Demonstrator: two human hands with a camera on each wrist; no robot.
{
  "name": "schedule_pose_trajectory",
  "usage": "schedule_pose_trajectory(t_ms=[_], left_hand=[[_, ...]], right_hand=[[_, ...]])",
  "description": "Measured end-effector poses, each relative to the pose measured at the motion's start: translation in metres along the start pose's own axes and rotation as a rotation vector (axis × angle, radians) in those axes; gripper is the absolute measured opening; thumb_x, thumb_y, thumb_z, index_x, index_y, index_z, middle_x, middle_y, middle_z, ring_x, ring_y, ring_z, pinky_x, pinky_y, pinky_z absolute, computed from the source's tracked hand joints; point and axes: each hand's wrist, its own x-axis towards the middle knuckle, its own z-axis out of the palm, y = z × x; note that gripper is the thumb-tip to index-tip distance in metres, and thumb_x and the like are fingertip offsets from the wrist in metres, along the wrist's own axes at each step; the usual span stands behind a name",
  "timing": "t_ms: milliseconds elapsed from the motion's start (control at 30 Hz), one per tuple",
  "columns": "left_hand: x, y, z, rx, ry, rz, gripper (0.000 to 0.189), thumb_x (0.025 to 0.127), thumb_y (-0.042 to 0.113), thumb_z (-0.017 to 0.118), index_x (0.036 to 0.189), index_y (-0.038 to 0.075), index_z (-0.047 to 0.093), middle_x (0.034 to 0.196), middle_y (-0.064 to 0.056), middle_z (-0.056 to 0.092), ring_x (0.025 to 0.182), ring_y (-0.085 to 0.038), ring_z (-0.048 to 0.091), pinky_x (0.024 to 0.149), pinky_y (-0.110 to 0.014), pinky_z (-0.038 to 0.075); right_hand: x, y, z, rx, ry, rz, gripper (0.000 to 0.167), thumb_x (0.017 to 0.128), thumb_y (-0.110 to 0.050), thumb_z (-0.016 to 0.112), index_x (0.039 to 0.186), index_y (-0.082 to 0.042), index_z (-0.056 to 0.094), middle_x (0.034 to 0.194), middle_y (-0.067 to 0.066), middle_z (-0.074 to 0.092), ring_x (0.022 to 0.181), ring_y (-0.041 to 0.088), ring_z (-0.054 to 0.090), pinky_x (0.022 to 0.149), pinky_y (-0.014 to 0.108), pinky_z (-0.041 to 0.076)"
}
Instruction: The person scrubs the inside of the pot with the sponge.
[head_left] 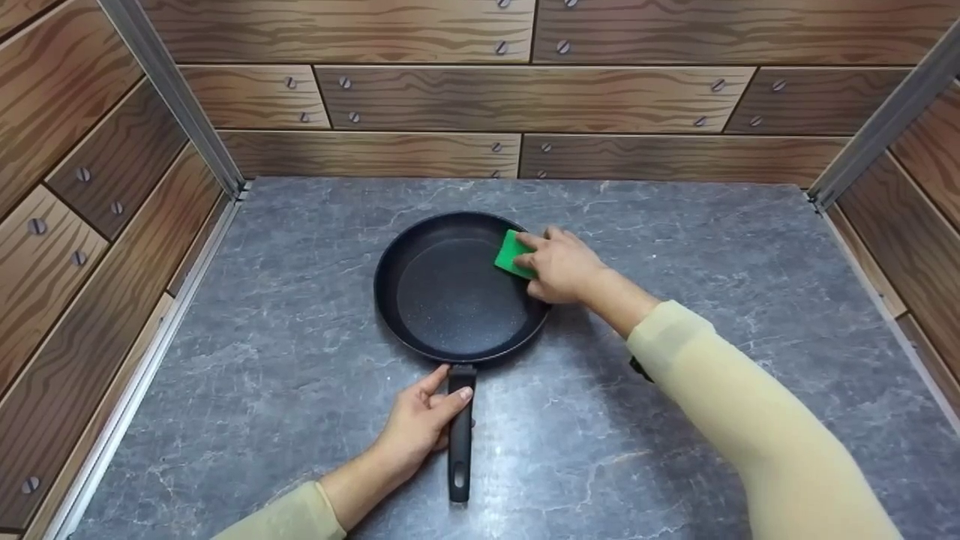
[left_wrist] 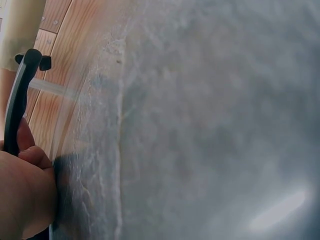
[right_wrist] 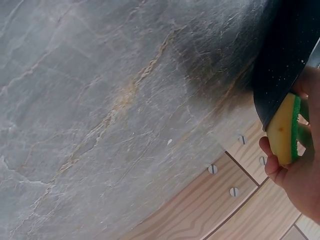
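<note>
A black frying pan (head_left: pixel 461 300) with pale specks inside is at the middle of the table, its handle (head_left: pixel 460 450) toward me. My left hand (head_left: pixel 420 416) grips that handle near the pan, the thumb lying over its top. In the left wrist view the fingers curl round the handle (left_wrist: pixel 20 100). My right hand (head_left: pixel 562 266) holds a sponge (head_left: pixel 511 253) against the pan's right inner wall. The right wrist view shows the sponge (right_wrist: pixel 281 127) with a yellow body and a green scouring side, pinched by the fingers at the pan's rim.
The pan is over a grey marble-patterned table (head_left: pixel 262 360). Wood-plank-patterned panels (head_left: pixel 420 97) with printed screws stand at the back and both sides. Metal posts (head_left: pixel 176 97) rise at the back corners.
</note>
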Motion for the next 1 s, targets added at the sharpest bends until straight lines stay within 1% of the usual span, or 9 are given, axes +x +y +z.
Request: schedule_pose_trajectory(t_ms=[300,533,733,1000], left_hand=[[0.0,-0.001,0.0,-0.023,-0.011,0.004,0.084,0.103,0.013,0.07,0.165,-0.009,0.018,0.067,0.001,0.065,0.04,-0.003,0.033,0.039,-0.018,0.026],[0.0,-0.002,0.001,-0.034,-0.007,0.006,0.084,0.103,0.012,0.071,0.165,-0.009,0.018,0.066,0.002,0.064,0.041,-0.003,0.036,0.039,-0.018,0.027],[0.0,-0.002,0.001,-0.028,-0.005,0.011,0.084,0.103,0.011,0.071,0.164,-0.009,0.019,0.067,0.001,0.066,0.041,-0.003,0.037,0.039,-0.019,0.027],[0.001,-0.003,0.0,-0.024,-0.005,0.003,0.084,0.103,0.013,0.071,0.165,-0.008,0.019,0.067,0.002,0.065,0.041,-0.003,0.037,0.039,-0.018,0.027]], right_hand=[[-0.004,0.0,-0.001,-0.003,0.012,-0.021,0.051,0.095,-0.028,0.066,0.144,-0.015,0.068,0.164,0.018,0.042,0.123,0.048,0.051,0.107,0.059,0.044],[-0.01,0.0,-0.001,-0.003,0.046,-0.046,0.049,0.09,-0.025,0.065,0.136,-0.013,0.073,0.159,0.02,0.048,0.114,0.049,0.054,0.102,0.059,0.047],[-0.012,-0.001,-0.001,-0.01,0.048,-0.05,0.047,0.091,-0.028,0.066,0.134,-0.012,0.073,0.158,0.021,0.049,0.115,0.049,0.054,0.098,0.06,0.049],[-0.018,-0.002,-0.002,-0.016,0.066,-0.069,0.046,0.09,-0.029,0.066,0.131,-0.011,0.074,0.155,0.022,0.052,0.112,0.05,0.056,0.098,0.062,0.05]])
